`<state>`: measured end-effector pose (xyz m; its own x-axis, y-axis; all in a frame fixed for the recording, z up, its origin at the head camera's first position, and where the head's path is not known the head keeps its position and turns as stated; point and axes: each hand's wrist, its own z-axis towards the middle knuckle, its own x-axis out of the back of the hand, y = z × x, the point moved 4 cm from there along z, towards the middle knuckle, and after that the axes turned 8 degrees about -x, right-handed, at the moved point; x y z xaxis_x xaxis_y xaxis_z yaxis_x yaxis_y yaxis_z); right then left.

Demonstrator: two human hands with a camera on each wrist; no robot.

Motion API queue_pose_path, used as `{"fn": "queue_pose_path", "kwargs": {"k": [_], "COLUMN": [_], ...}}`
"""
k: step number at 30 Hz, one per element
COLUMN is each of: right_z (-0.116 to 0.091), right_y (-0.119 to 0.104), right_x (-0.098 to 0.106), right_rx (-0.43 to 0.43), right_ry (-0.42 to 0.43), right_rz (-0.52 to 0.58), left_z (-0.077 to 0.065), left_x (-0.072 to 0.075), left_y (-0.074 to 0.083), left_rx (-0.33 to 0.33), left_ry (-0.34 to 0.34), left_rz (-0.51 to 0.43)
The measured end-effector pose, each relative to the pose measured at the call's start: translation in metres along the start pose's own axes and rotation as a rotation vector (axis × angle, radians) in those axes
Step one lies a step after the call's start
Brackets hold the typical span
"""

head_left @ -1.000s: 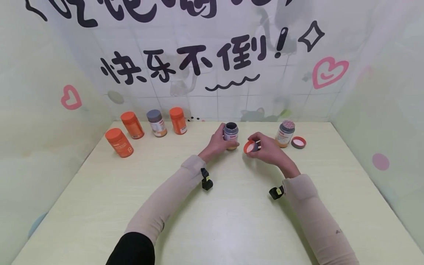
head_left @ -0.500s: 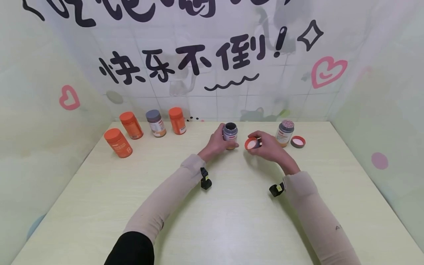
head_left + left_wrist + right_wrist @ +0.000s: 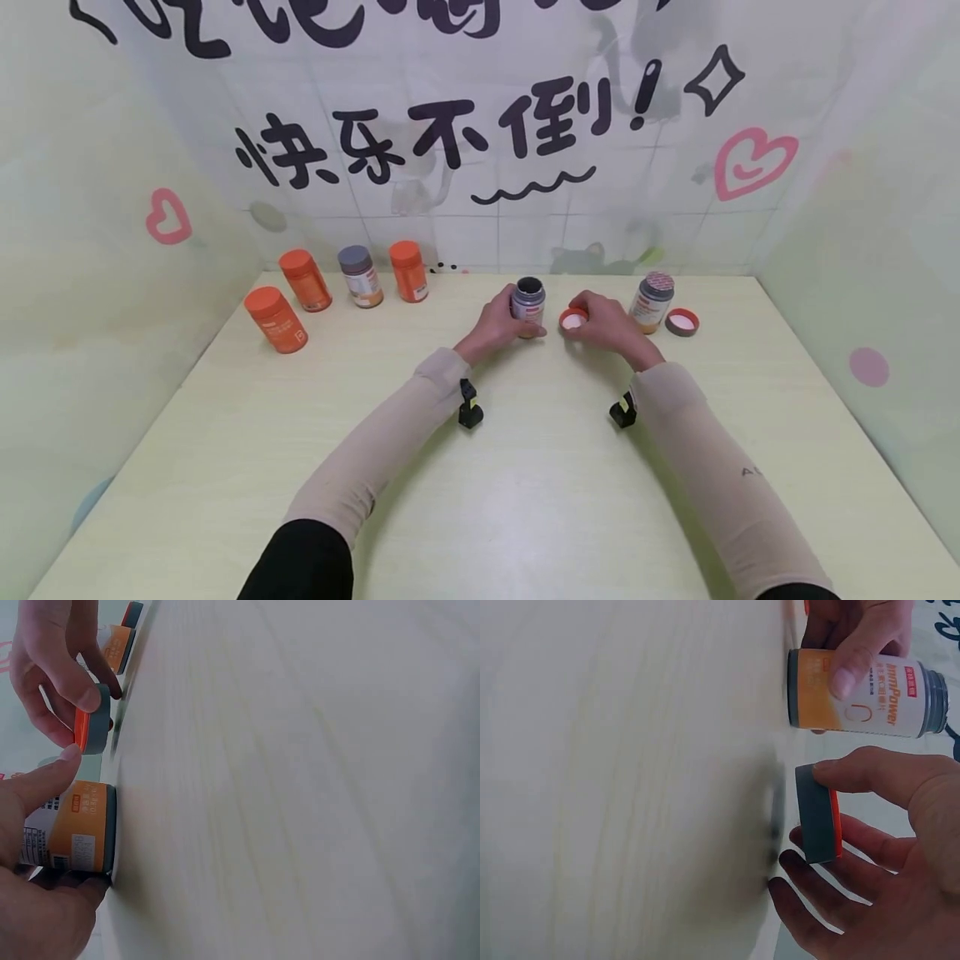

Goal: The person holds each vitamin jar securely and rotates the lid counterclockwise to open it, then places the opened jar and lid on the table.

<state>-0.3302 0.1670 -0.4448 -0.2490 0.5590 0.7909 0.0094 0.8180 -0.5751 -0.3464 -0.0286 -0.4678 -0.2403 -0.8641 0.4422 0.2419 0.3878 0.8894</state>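
Note:
My left hand point(image 3: 495, 327) grips an open grey supplement bottle point(image 3: 528, 307) standing upright, its dark mouth facing up. In the right wrist view the bottle point(image 3: 866, 694) shows a white and orange label, with the thumb across it. Just to its right, my right hand point(image 3: 606, 322) pinches a grey lid point(image 3: 573, 321) between thumb and fingers. The lid lies nearly level close over the table, red rim and white liner facing up. In the left wrist view the lid point(image 3: 96, 724) sits low by the tabletop, near the left thumb.
Right of my right hand stands another grey bottle point(image 3: 651, 304) with a patterned seal, its upturned lid point(image 3: 682, 322) beside it. At the back left are several capped bottles: orange ones point(image 3: 277, 321) and a grey-capped one point(image 3: 360, 279). A printed wall sheet point(image 3: 450, 200) borders the table's back edge.
My right hand has lowered the lid toward the table and turned it from tilted to nearly level, inside up. The left hand keeps its hold on the bottle. The head view shifted slightly.

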Motion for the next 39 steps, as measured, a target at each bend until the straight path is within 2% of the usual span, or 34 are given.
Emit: {"fn": "queue_pose_path", "kwargs": {"k": [8, 20, 25, 33, 39], "right_z": [0.01, 0.013, 0.011, -0.009, -0.034], "right_y": [0.004, 0.006, 0.005, -0.008, -0.02], "right_x": [0.001, -0.001, 0.0, 0.004, 0.006], "right_rx": [0.01, -0.024, -0.028, -0.03, -0.006], "right_ry": [0.008, -0.037, -0.041, -0.026, -0.011], "right_rz": [-0.043, -0.056, -0.056, -0.114, -0.063], "left_z": [-0.003, -0.012, -0.018, -0.038, -0.054], "left_x": [-0.001, 0.005, 0.01, 0.025, 0.044], "left_y": [0.001, -0.001, -0.001, -0.004, -0.01], "left_rx": [0.039, 0.07, 0.079, 0.152, 0.187], "left_ry": [-0.012, -0.033, -0.047, -0.046, 0.0], "left_rz": [0.023, -0.029, -0.018, 0.001, -0.016]}}
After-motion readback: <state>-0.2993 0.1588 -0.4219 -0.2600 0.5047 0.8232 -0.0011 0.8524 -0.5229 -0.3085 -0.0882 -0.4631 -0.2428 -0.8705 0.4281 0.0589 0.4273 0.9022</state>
